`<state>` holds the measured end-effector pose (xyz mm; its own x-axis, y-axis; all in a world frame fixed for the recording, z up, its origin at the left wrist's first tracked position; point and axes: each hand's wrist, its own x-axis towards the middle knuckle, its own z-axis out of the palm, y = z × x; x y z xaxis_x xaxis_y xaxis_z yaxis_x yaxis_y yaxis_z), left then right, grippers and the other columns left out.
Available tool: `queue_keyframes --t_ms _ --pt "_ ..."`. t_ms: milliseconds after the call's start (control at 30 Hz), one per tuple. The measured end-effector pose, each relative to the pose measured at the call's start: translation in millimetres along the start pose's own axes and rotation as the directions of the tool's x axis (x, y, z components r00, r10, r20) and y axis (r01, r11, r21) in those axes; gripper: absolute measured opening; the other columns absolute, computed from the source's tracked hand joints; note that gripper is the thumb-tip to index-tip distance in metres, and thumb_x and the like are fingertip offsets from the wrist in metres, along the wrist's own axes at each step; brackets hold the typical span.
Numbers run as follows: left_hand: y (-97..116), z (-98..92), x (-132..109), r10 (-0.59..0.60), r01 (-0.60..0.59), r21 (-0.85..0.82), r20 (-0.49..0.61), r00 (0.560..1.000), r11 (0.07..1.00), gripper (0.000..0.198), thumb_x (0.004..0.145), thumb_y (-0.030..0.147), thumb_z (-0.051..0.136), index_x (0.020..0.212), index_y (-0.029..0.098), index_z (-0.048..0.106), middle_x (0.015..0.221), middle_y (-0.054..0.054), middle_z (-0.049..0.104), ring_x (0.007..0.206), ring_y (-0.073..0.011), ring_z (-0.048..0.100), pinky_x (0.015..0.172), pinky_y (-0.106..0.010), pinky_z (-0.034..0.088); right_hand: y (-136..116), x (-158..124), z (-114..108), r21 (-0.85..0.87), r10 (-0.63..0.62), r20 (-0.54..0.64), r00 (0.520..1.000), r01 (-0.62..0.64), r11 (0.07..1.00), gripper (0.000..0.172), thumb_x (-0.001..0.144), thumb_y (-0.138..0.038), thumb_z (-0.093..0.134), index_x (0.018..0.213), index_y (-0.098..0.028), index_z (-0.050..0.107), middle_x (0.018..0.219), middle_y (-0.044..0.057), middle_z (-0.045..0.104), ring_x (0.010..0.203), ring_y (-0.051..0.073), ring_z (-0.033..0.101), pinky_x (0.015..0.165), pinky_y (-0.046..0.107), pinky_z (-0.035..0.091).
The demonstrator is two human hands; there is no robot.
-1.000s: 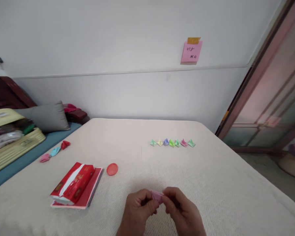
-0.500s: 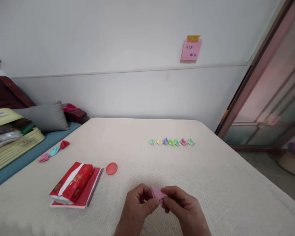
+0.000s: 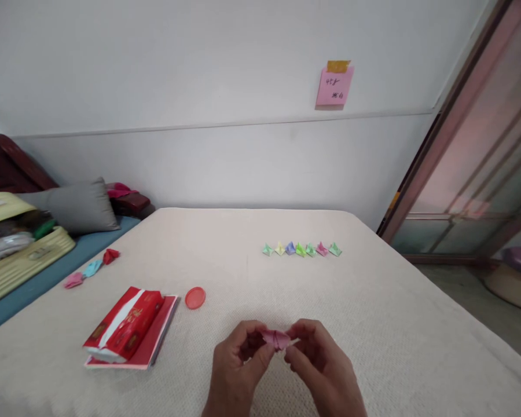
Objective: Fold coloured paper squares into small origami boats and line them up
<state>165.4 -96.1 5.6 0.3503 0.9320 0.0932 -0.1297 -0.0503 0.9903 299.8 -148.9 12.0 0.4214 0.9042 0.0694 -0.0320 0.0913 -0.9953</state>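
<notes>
Between my two hands, just above the cloth-covered table, is a small piece of folded pink paper [image 3: 276,339]. My left hand [image 3: 238,362] pinches its left side between thumb and fingers. On the other side my right hand [image 3: 320,362] grips the paper's right edge, where a pale strip shows at the thumb. A crease runs down the middle of the paper; its underside is hidden. Farther back stands a row of several small folded paper pieces [image 3: 301,249] in green, yellow, blue and pink.
Left of my hands, a red tissue pack [image 3: 128,324] lies on a stack of coloured paper [image 3: 158,339]. Nearby is a round red lid [image 3: 195,297]. Three folded pieces, with a light-blue one [image 3: 92,268] in the middle, lie along the left edge. A pink note [image 3: 334,87] is taped to the wall.
The pink paper has turned in my fingers, so a face with a middle crease now shows. Both hands have shifted slightly up and left with the view.
</notes>
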Motion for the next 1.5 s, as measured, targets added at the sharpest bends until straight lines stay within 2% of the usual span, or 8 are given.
queue_keyframes --t_ms 133,233,333,533,967,1200,1367,1500 --pt "0.9 2.6 -0.4 -0.027 0.029 0.023 -0.054 0.998 0.999 0.020 0.076 0.027 0.069 0.092 0.017 0.061 0.084 -0.007 0.073 0.077 -0.0199 0.068 0.068 -0.028 0.052 6.8 -4.4 5.0 -0.244 -0.282 0.055 0.958 0.287 0.927 0.009 0.079 -0.024 0.060 0.088 -0.022 0.059 0.081 0.004 0.063 0.067 0.017 0.060 0.063 0.028 0.051" --pt "2.3 5.0 -1.6 -0.023 0.027 0.076 -0.059 0.998 0.997 0.019 0.076 0.029 0.068 0.090 0.017 0.060 0.082 -0.007 0.074 0.075 -0.0202 0.068 0.067 -0.029 0.053 9.5 -3.9 7.3 -0.266 -0.338 0.074 0.938 0.345 0.900 0.006 0.084 -0.024 0.057 0.080 -0.021 0.060 0.087 0.006 0.061 0.074 0.017 0.060 0.065 0.026 0.052" --pt "4.7 6.8 -2.5 -0.031 0.037 0.101 -0.063 0.998 0.994 0.020 0.077 0.031 0.066 0.090 0.018 0.059 0.081 -0.007 0.074 0.073 -0.0197 0.068 0.066 -0.028 0.052 6.2 -2.8 7.2 -0.227 -0.297 0.058 0.953 0.302 0.926 0.010 0.084 -0.027 0.058 0.077 -0.020 0.061 0.083 0.005 0.063 0.074 0.018 0.062 0.066 0.025 0.053" --pt "10.4 6.9 -4.4 -0.032 0.034 0.086 -0.036 0.999 0.996 0.023 0.084 0.039 0.057 0.093 0.019 0.054 0.076 -0.004 0.072 0.068 -0.0177 0.066 0.063 -0.028 0.051 -1.9 -1.9 1.8 -0.089 -0.048 0.042 0.998 0.052 0.995 0.010 0.080 -0.031 0.061 0.080 -0.021 0.061 0.073 0.003 0.068 0.068 0.019 0.065 0.063 0.027 0.052" --pt "7.3 4.6 -3.9 -0.062 0.068 0.111 -0.057 0.996 0.992 0.030 0.089 0.045 0.047 0.100 0.018 0.052 0.078 -0.006 0.074 0.066 -0.0199 0.068 0.060 -0.030 0.051 -8.5 1.2 -3.3 0.164 0.216 -0.057 0.975 -0.204 0.965 0.015 0.079 -0.032 0.056 0.088 -0.020 0.057 0.080 0.007 0.072 0.072 0.023 0.068 0.059 0.032 0.054" --pt "8.5 7.1 -4.4 -0.052 0.061 0.199 -0.055 0.997 0.978 0.027 0.090 0.043 0.046 0.100 0.019 0.053 0.078 -0.006 0.074 0.064 -0.0185 0.066 0.059 -0.028 0.050 -0.6 2.7 -1.2 0.062 0.173 -0.077 0.982 -0.168 0.984 0.018 0.071 -0.020 0.049 0.088 -0.020 0.054 0.079 0.006 0.072 0.067 0.022 0.067 0.055 0.031 0.053" --pt "1.9 8.8 -6.8 0.071 -0.066 0.351 -0.002 0.997 0.934 0.021 0.092 0.036 0.043 0.102 0.021 0.053 0.073 -0.004 0.071 0.064 -0.0184 0.065 0.060 -0.026 0.046 12.8 4.3 1.1 -0.161 0.057 -0.094 0.994 -0.071 0.984 0.018 0.071 -0.019 0.048 0.088 -0.022 0.053 0.070 0.001 0.070 0.058 0.019 0.064 0.050 0.028 0.049" --pt "-6.4 9.9 -7.3 0.113 -0.114 0.455 0.030 0.993 0.883 0.019 0.089 0.027 0.046 0.105 0.021 0.052 0.073 -0.004 0.070 0.062 -0.0182 0.064 0.059 -0.026 0.045 16.7 6.3 1.4 -0.230 0.017 -0.085 0.996 -0.036 0.973 0.014 0.073 -0.020 0.049 0.086 -0.022 0.052 0.064 0.001 0.069 0.055 0.019 0.064 0.050 0.027 0.046"
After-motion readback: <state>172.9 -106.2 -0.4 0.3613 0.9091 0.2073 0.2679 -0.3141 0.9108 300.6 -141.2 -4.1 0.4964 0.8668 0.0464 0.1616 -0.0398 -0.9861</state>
